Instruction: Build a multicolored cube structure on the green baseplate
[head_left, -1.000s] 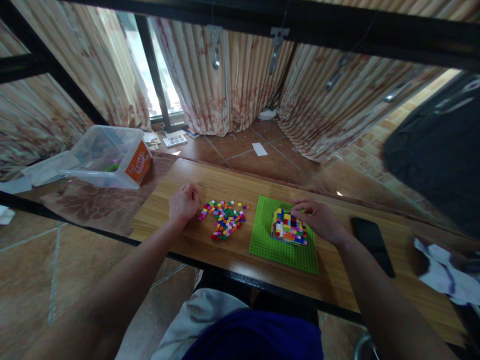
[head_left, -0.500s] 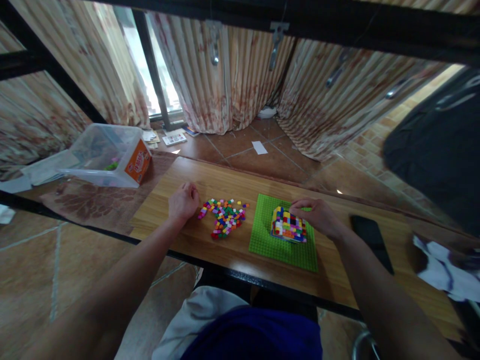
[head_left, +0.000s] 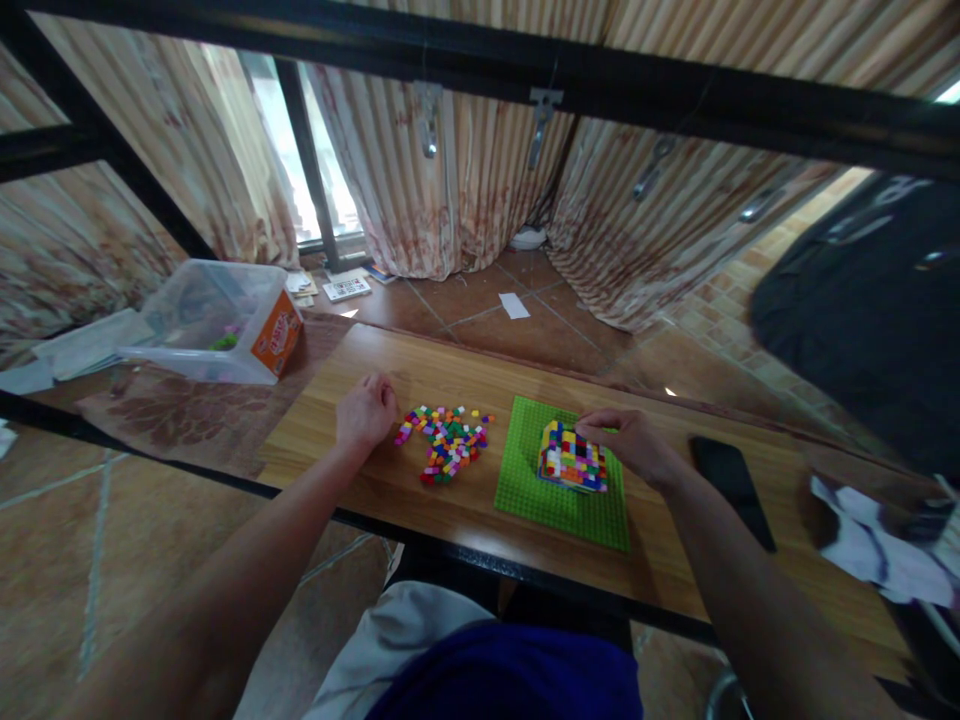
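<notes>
Head view. The bench [head_left: 435, 362] carries, right of centre, a green board [head_left: 517, 485] with a multicoloured block model [head_left: 570, 462] on top, tilted slightly in outline and sitting within the board's edges. The board's near edge lies close to the bench's near edge; green studs show on all sides of the model, the widest margin on the near side.

Right hand [head_left: 634, 440]: reaches in from the right, thumb and fingers drawn together at the model's far right upper edge. Whether a block is grasped between them cannot be told.

Left hand [head_left: 367, 410]: rests on the bench with fingers curled in, just left of the loose blocks [head_left: 454, 450]. Its contents, if any, are hidden. Wood surface extends from it to the bench's left edge.

The loose blocks lie spread between the left hand and the board, with a strip of wood separating them from the board. Right of the board, a black phone [head_left: 731, 488] lies near the right forearm; crumpled paper [head_left: 862, 530] lies farther right.
</notes>
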